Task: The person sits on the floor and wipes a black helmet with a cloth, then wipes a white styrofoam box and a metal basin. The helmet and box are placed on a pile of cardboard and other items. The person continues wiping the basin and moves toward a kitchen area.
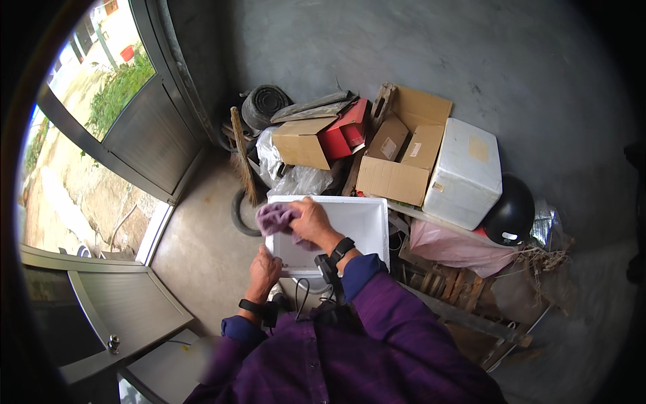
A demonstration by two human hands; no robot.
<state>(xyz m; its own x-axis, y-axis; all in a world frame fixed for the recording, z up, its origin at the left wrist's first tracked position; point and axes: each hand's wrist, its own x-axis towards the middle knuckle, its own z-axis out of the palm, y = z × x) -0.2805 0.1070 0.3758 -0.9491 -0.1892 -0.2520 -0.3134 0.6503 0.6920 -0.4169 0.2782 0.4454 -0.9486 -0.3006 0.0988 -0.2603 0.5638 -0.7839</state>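
Observation:
A white foam box lies before me with its open side up. My right hand grips a crumpled purple cloth at the box's left side, and part of the cloth hangs inside. Lower down, my left hand holds the box's near left edge. Its fingertips are partly hidden by the wall. Both wrists wear black bands with small devices, and a cable hangs between them.
Beyond the box stand an open cardboard box, a red box, a white foam block or box and a black helmet. A worn broom leans at left, near an open metal door. Wooden pieces lie right.

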